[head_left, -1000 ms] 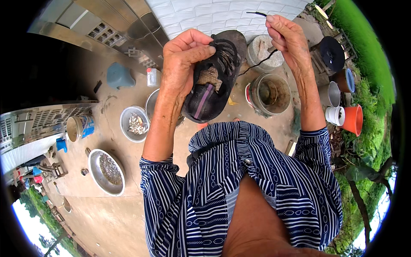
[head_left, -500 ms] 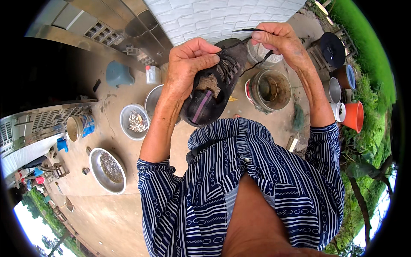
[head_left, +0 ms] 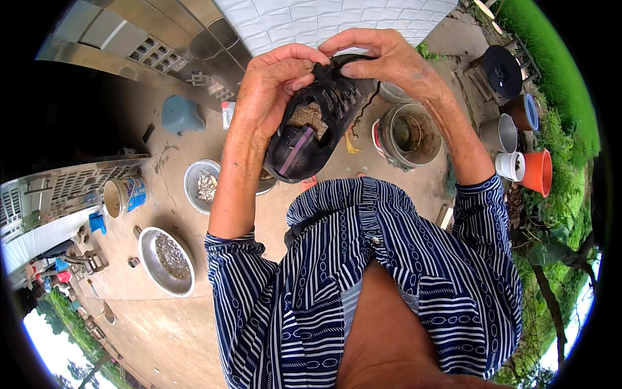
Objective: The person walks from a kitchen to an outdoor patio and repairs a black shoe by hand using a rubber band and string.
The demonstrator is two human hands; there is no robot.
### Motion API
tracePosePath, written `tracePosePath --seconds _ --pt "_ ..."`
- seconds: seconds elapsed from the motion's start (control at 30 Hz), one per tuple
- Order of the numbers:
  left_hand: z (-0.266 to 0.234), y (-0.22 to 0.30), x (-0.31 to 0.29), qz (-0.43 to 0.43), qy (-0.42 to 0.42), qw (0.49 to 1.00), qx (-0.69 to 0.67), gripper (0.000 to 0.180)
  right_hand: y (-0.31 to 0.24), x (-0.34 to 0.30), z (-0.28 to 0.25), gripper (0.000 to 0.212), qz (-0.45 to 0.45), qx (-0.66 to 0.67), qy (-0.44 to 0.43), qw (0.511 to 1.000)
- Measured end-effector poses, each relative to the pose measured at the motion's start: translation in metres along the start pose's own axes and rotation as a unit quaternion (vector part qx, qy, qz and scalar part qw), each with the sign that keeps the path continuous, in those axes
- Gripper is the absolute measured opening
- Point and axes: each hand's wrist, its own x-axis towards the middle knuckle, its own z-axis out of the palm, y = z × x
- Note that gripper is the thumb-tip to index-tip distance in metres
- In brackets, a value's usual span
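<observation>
A worn black shoe (head_left: 346, 107) hangs in front of me, its heel with a purple stripe toward me and its opening showing a tan insole. My left hand (head_left: 272, 81) is closed on the laced upper at its far left side, fingertips pinching by the eyelets. From the other side my right hand (head_left: 389, 61) meets it over the laces, thumb and fingers bent in a pinch on the black shoelace (head_left: 332, 71). A loose lace end (head_left: 372, 100) dangles along the shoe's right side. The fingertips partly hide the lace's path through the eyelets.
Below stand a metal bucket (head_left: 387, 139) with murky liquid, a basin of small fish (head_left: 188, 185) and an oval basin (head_left: 144, 262). A teal stool (head_left: 181, 115) is at the left; an orange bucket (head_left: 536, 174) and a white one (head_left: 508, 170) are at the right. A white tiled wall (head_left: 337, 23) rises ahead.
My right hand has come left from the stretched-out lace end to the laces, beside my left hand. Shoe and left hand have shifted slightly left and up.
</observation>
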Motion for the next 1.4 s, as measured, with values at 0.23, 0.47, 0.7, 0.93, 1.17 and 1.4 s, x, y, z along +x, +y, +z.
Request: tracePosePath --seconds 0.23,0.47,0.7,0.93,1.17,1.4 --pt "-0.009 0.001 -0.007 0.030 0.019 0.999 0.018 0.017 0.003 0.007 0.019 0.014 0.149 0.198 0.051 0.968" --pt "0.001 -0.010 -0.011 0.078 0.031 0.983 0.160 0.022 0.009 0.010 0.018 0.014 0.036 0.243 0.092 0.965" --pt "0.001 -0.032 -0.016 0.400 0.212 0.821 0.347 0.014 -0.007 0.000 0.022 0.009 -0.226 -0.032 0.042 0.973" --pt "0.000 -0.012 -0.013 0.423 0.197 0.884 0.023 0.017 -0.031 -0.022 0.028 0.012 -0.275 -0.201 0.104 0.934" --pt "-0.002 -0.013 -0.012 0.459 0.131 0.877 0.045 0.016 -0.045 0.003 0.001 0.017 -0.073 -0.102 0.094 0.988" --pt "0.000 -0.015 -0.013 0.471 0.080 0.876 0.072 0.016 -0.027 0.013 0.011 0.016 -0.045 -0.081 0.039 0.995"
